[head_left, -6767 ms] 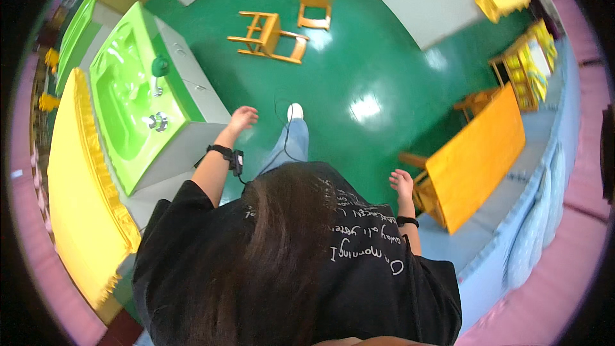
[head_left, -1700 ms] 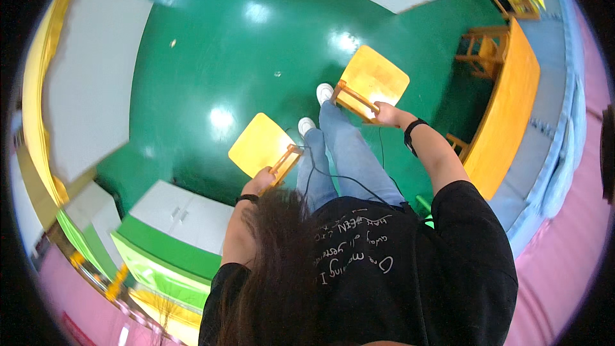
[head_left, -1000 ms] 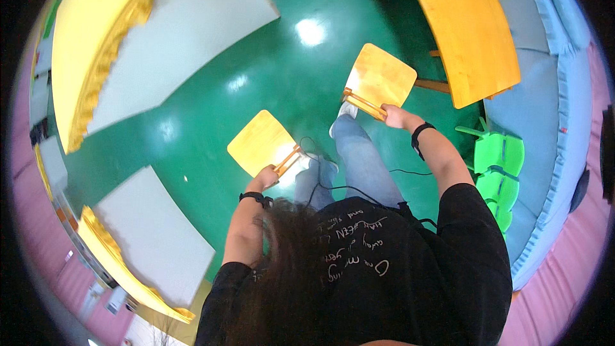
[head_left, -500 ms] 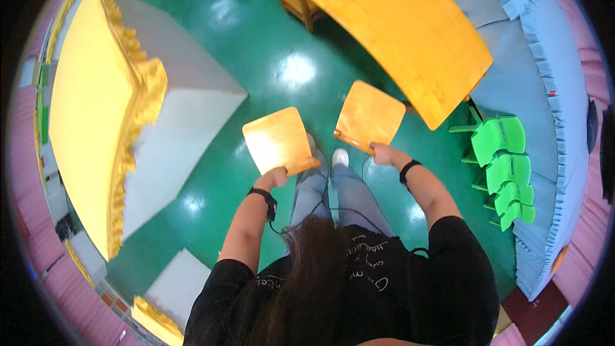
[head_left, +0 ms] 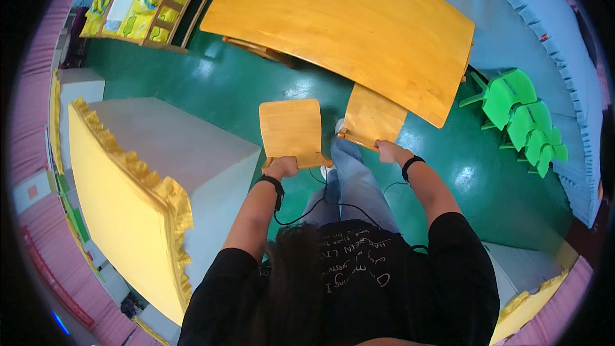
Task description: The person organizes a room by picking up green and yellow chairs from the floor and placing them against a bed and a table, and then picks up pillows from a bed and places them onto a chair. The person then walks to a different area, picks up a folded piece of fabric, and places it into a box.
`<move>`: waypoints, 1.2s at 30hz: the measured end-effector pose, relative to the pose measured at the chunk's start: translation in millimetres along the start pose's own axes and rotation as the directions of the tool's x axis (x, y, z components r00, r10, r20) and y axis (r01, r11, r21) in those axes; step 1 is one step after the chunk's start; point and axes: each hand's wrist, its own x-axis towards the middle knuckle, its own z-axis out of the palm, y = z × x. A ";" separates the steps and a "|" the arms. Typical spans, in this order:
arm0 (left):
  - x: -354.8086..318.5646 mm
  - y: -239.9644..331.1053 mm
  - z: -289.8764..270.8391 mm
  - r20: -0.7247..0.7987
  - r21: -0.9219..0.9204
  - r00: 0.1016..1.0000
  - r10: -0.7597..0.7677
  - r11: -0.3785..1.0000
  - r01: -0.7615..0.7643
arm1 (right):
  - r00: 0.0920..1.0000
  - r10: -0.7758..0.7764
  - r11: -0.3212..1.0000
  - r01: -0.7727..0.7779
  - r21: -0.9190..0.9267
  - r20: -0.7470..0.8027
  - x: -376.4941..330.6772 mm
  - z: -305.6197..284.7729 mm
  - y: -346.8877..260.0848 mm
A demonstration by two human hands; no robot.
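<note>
My left hand [head_left: 282,166] is closed on the back of a small wooden chair [head_left: 291,127], whose pale orange seat shows from above. To its right, my right hand [head_left: 392,152] grips the backrest of a second wooden chair [head_left: 373,115]. The far part of that second seat lies under the near edge of a long wooden table [head_left: 346,19]. The left chair stands apart from the table, with green floor between them. My feet are between and behind the two chairs. The chair legs are hidden beneath the seats.
Green stacked chairs [head_left: 509,97] stand at the right beside a blue-draped surface [head_left: 512,32]. A yellow-covered, grey-sided piece of furniture [head_left: 122,198] fills the left. At the far left is a small wooden bed [head_left: 168,13] with yellow bedding. Another wooden piece [head_left: 259,50] shows under the table.
I have turned and stepped toward the table, bringing both chairs along. The right chair's seat now slips under the table edge; the left chair has swung straighter. Both hands keep their grip.
</note>
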 end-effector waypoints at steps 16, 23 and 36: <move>45.6 -4.3 -78.9 0.044 -0.020 0.988 0.150 0.989 -0.149 | 0.994 0.023 0.998 -0.029 -0.048 -0.111 124.6 -72.8 -15.5; 41.7 -18.2 -70.5 0.109 -0.146 0.988 0.110 0.985 -0.094 | 0.995 0.018 0.999 -0.022 -0.037 -0.096 208.3 -107.3 -38.6; 63.9 -75.4 21.9 0.084 -0.530 0.993 0.089 0.848 -0.031 | 0.991 0.058 0.998 -0.061 -0.023 -0.117 254.2 -95.5 -44.8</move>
